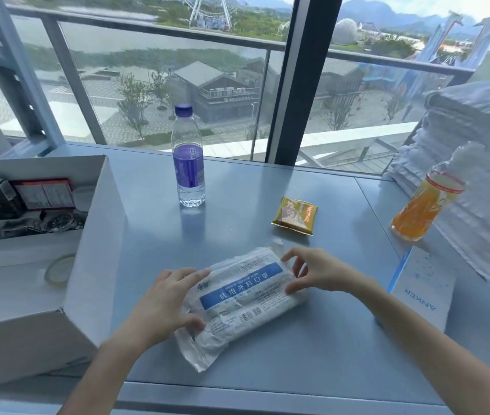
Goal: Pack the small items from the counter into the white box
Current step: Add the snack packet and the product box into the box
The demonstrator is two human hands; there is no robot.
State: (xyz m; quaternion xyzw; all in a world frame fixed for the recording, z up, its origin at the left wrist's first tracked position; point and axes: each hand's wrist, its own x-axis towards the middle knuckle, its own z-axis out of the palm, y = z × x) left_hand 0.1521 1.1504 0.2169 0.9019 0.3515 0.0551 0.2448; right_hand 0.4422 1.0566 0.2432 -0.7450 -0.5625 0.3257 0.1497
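The surgical mask packet [246, 298] lies flat on the blue worktop [312, 348], just right of the white box [94, 235]. The left hand [165, 301] presses its near-left end, grip half-closed on the wrapper; the right hand [315, 271] pinches its far-right end. Beyond lie a yellow snack packet [295, 215], a water bottle [188, 158] and an orange drink bottle [423, 205].

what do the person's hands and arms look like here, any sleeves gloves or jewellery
Both arms are bare from the bottom edge of the frame up to the hands, with no sleeve showing. The left hand and right hand wear no gloves, and no rings, watch or bracelet show on the fingers or wrists. The fingernails look short and unpainted.
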